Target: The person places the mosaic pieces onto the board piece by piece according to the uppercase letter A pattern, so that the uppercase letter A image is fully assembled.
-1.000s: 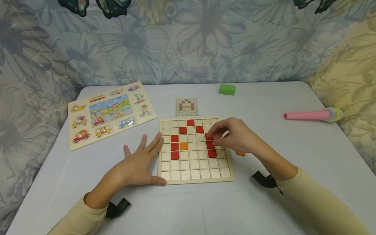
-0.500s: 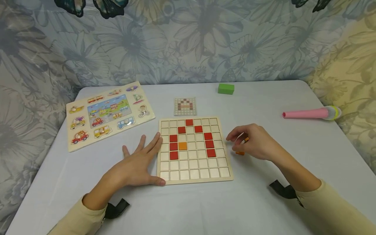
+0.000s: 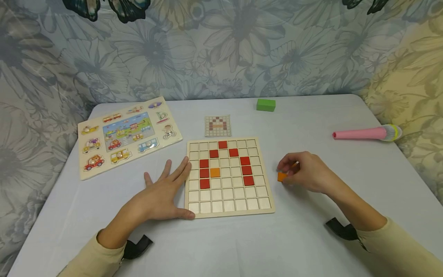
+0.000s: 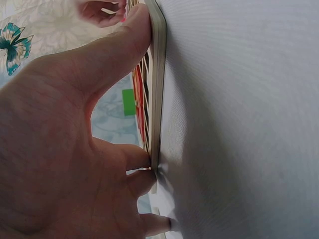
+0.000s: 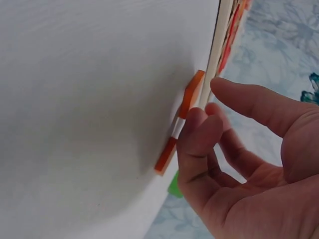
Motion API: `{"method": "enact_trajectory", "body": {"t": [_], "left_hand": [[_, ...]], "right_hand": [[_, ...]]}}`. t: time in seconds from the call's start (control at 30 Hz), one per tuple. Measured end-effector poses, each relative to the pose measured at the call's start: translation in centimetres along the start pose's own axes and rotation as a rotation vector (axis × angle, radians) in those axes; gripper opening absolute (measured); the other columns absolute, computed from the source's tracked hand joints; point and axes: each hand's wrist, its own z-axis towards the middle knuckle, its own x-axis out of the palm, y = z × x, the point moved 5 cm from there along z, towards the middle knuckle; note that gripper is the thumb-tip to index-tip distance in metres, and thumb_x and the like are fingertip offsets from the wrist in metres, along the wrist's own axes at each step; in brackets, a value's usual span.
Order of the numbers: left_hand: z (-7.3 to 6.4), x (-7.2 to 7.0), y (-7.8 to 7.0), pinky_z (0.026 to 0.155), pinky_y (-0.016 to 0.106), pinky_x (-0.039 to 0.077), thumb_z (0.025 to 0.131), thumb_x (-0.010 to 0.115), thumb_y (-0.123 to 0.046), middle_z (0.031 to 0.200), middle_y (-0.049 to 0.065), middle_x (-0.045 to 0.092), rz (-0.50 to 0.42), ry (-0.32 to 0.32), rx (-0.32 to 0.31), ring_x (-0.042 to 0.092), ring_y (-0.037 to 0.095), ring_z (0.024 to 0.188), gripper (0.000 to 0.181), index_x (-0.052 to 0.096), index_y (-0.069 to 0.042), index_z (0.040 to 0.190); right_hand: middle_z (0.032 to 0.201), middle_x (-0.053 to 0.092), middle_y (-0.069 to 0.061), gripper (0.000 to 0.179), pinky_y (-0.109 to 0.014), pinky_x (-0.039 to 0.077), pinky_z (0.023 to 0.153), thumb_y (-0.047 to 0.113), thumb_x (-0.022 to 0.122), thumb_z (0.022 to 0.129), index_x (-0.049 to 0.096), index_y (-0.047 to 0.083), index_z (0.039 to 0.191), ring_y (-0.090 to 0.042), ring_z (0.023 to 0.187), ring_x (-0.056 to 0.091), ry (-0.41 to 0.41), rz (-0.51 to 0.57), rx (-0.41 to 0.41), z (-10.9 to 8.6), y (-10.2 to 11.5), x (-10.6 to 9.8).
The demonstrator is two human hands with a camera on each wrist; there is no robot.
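Observation:
A square wooden grid board [image 3: 228,214] lies mid-table with red tiles [image 3: 246,170] set in an arch shape and one orange tile [image 3: 215,172]. My left hand [image 3: 164,198] is spread at its left side, thumb and fingertips touching the edge. My right hand [image 3: 306,172] is right of the board, fingers bent and thumb apart from the index finger. Close to these fingertips an orange tile [image 3: 282,176] lies on the table. The right wrist view shows two orange pieces, a nearer one [image 5: 192,94] and another [image 5: 165,157], with nothing pinched between the fingers.
Behind the board lies a small pattern card [image 3: 217,126]. A vehicle puzzle board [image 3: 129,136] lies at the left. Toward the back stands a green block [image 3: 265,105]. A pink toy microphone [image 3: 367,134] is at the far right. Floral fabric [image 3: 221,50] hangs behind the table.
My right hand has left the red tiles at the board's right side and moved right, down to the orange pieces on the table. The left hand stays at the board's edge.

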Motion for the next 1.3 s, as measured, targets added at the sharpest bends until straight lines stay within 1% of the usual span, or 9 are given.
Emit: {"method": "enact_trajectory", "body": {"t": [0.27, 0.53, 0.83, 0.97, 1.13, 1.3], "left_hand": [[0.0, 0.0, 0.0, 0.095, 0.096, -0.002, 0.071, 0.085, -0.07, 0.177, -0.004, -0.002, -0.008, 0.007, -0.008, -0.003, 0.049, 0.16, 0.134, 0.01, -0.018, 0.169], [-0.1, 0.0, 0.0, 0.095, 0.096, -0.002, 0.071, 0.084, -0.07, 0.177, -0.003, -0.002, -0.009, 0.008, -0.008, -0.002, 0.049, 0.16, 0.134, 0.01, -0.019, 0.169], [0.0, -0.1, -0.1, 0.095, 0.096, -0.002, 0.071, 0.084, -0.071, 0.177, -0.003, -0.001, -0.008, 0.006, -0.003, -0.002, 0.049, 0.16, 0.133, 0.01, -0.018, 0.169], [0.0, -0.1, 0.0, 0.095, 0.096, -0.002, 0.071, 0.084, -0.071, 0.177, -0.003, -0.002, -0.005, 0.006, -0.002, -0.002, 0.049, 0.16, 0.133, 0.01, -0.018, 0.169], [0.0, -0.1, 0.0, 0.095, 0.096, -0.002, 0.072, 0.084, -0.07, 0.177, -0.003, -0.002, -0.005, 0.006, -0.002, -0.002, 0.05, 0.16, 0.133, 0.01, -0.019, 0.169], [0.0, 0.0, 0.0, 0.095, 0.096, -0.001, 0.071, 0.084, -0.071, 0.177, -0.004, -0.002, -0.004, 0.004, 0.0, -0.002, 0.05, 0.16, 0.133, 0.011, -0.019, 0.169]], "right_hand": [[0.091, 0.066, -0.005, 0.024, -0.028, 0.05, 0.067, 0.009, 0.087, 0.078, 0.074, 0.009, 0.098, -0.017, 0.078, 0.06, 0.004, -0.048, 0.032, -0.1, -0.5, 0.2], [0.088, 0.067, -0.004, 0.022, -0.03, 0.051, 0.068, 0.006, 0.087, 0.077, 0.075, 0.008, 0.096, -0.017, 0.079, 0.061, 0.007, -0.091, 0.013, 0.0, -0.3, 0.7], [0.089, 0.07, -0.003, 0.022, -0.033, 0.051, 0.07, 0.002, 0.082, 0.079, 0.078, 0.01, 0.099, -0.02, 0.083, 0.061, -0.003, -0.116, 0.028, 0.2, -0.1, 0.7], [0.09, 0.071, -0.004, 0.023, -0.032, 0.052, 0.069, 0.001, 0.082, 0.079, 0.08, 0.01, 0.1, -0.02, 0.083, 0.061, -0.02, -0.105, 0.017, 0.2, 0.2, 0.5], [0.088, 0.07, -0.004, 0.023, -0.031, 0.051, 0.066, 0.0, 0.083, 0.079, 0.081, 0.01, 0.1, -0.019, 0.08, 0.061, -0.04, -0.094, -0.008, 0.3, 0.8, 0.2], [0.092, 0.074, -0.003, 0.022, -0.03, 0.051, 0.068, 0.001, 0.084, 0.079, 0.082, 0.011, 0.099, -0.018, 0.08, 0.062, -0.045, -0.1, -0.047, 0.6, 1.5, 0.1]]}}
